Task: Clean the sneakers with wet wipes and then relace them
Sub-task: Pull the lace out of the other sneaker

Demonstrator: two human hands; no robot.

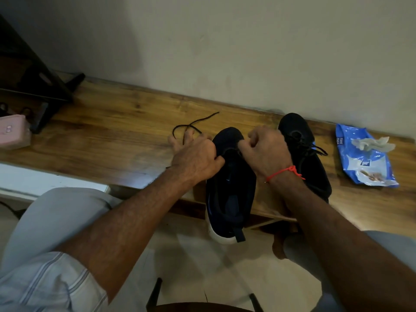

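While my left hand (195,159) pinches the near sneaker (229,188) and lace (193,126), my right hand (265,152) grips its tongue edge.

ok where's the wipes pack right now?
Head view: the blue wet wipes pack lies at the right end of the wooden bench, just right of the laced black sneaker, with a crumpled used wipe on top.

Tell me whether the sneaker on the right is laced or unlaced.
Laced. The right sneaker shows black lace crossing its top with a loose end trailing sideways; whether it is tied cannot be told.
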